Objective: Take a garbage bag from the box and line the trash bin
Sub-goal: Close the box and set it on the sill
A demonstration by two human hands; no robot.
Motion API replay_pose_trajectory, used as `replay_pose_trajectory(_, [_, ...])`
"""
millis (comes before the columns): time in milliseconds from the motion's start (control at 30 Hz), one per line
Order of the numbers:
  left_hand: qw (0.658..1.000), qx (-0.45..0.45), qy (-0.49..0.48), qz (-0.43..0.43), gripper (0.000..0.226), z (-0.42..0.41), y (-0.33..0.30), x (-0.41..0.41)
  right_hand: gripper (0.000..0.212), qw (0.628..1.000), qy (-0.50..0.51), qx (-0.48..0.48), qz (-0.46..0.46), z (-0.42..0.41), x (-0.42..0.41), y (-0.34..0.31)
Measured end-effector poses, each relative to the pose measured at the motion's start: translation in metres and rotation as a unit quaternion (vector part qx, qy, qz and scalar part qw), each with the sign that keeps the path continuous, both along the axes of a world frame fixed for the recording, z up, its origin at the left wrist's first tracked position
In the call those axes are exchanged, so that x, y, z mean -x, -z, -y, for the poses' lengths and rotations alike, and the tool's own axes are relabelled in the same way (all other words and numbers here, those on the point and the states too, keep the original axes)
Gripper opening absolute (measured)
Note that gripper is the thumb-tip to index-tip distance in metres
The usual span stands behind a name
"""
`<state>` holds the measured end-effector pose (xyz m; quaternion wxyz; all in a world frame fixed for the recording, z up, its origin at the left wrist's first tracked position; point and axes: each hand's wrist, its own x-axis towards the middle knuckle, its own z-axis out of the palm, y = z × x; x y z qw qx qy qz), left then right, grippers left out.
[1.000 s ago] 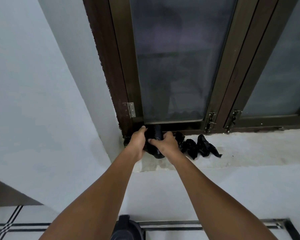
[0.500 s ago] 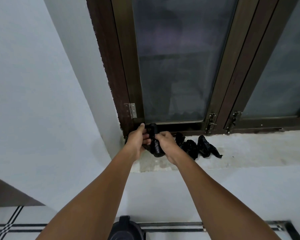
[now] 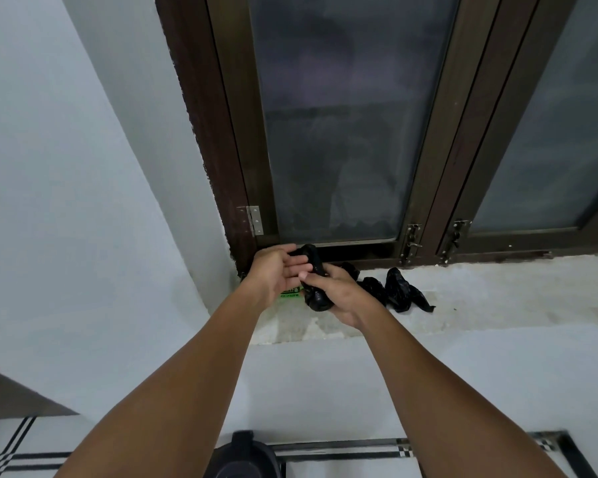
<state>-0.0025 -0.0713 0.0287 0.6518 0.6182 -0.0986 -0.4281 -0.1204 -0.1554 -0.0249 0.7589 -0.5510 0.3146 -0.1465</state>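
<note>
Beyond both hands stands a dark-framed window (image 3: 342,132), and under them runs a pale window ledge (image 3: 480,298). Below the forearms, at the bottom edge of the view, a dark rounded shape is probably the trash bin (image 3: 242,460), though too little of it shows to be sure.

Just right of the right hand lie a few loose crumpled black bags (image 3: 399,293) on the ledge. Under the left hand a sliver of green print (image 3: 289,294) peeks out, likely the box; most of it is hidden.

The roll of garbage bags (image 3: 314,279) sits between the hands, its long axis running away from the person, the far end tipped up toward the window frame, the near end low at the right palm.

A second ago both hands wrapped the roll tightly. Now the left hand (image 3: 278,270) has loosened, fingers spread and half open, touching only the far end, while the right hand (image 3: 339,293) stays closed around the near end. That looks like the start of peeling one bag free; lining has not begun.
</note>
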Motion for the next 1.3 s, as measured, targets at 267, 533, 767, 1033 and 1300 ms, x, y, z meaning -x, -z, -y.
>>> replay_pose_trajectory(267, [0.803, -0.239, 0.091, 0.539, 0.027, -0.005, 0.045, -0.025, 0.009, 0.998, 0.022, 0.021, -0.057, 0.017, 0.005, 0.001])
replay_pose_trajectory(533, [0.563, -0.402, 0.200, 0.694, 0.079, -0.007, 0.076, -0.027, 0.035, 0.985, 0.030, 0.100, -0.135, 0.031, 0.010, 0.004])
replay_pose_trajectory(767, [0.569, -0.437, 0.165, 0.676, 0.062, -0.013, 0.079, -0.032, 0.038, 0.977, 0.065, 0.135, -0.150, 0.033, 0.004, -0.002])
replay_pose_trajectory(1033, [0.690, -0.338, 0.086, 0.634, 0.058, -0.015, 0.070, -0.023, 0.029, 0.965, 0.057, 0.192, -0.169, 0.037, 0.005, -0.016])
replay_pose_trajectory(1300, [0.677, -0.312, 0.099, 0.660, 0.052, -0.020, 0.065, -0.027, 0.027, 0.953, -0.064, 0.228, -0.190, 0.038, 0.021, -0.041])
